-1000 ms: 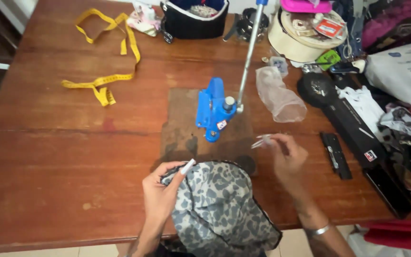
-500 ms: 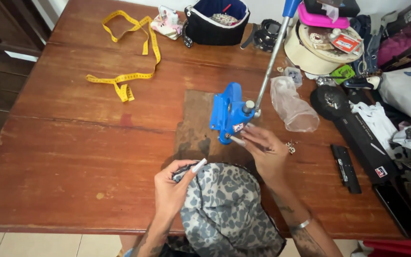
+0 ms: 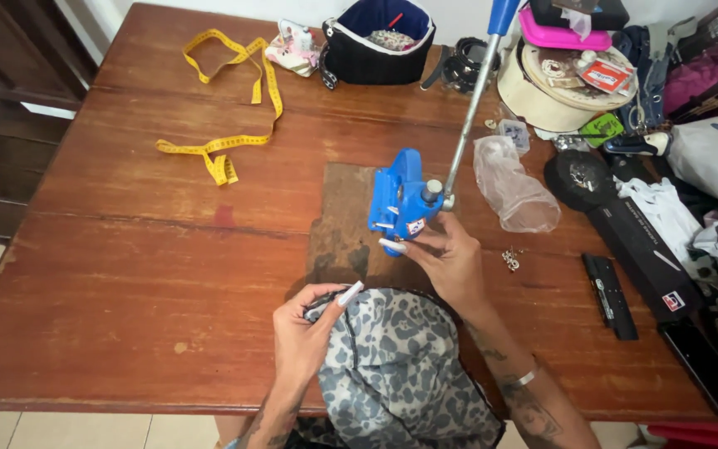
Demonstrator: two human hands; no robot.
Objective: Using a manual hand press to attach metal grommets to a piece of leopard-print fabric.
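We see the left hand with fingers closed on the near edge of a grey leopard-print cap, which lies at the near edge of the wooden table. The right hand reaches to the base of the blue hand press, fingertips pinched together there; whether they hold anything we cannot tell. A yellow tape measure lies far left, a clear plastic bag right of the press.

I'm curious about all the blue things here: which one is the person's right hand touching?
The blue hand press on the dark mat mid-table; the right hand reaches its base. The dark blue pouch at the far edge sits untouched. The left hand holds spotted fabric.
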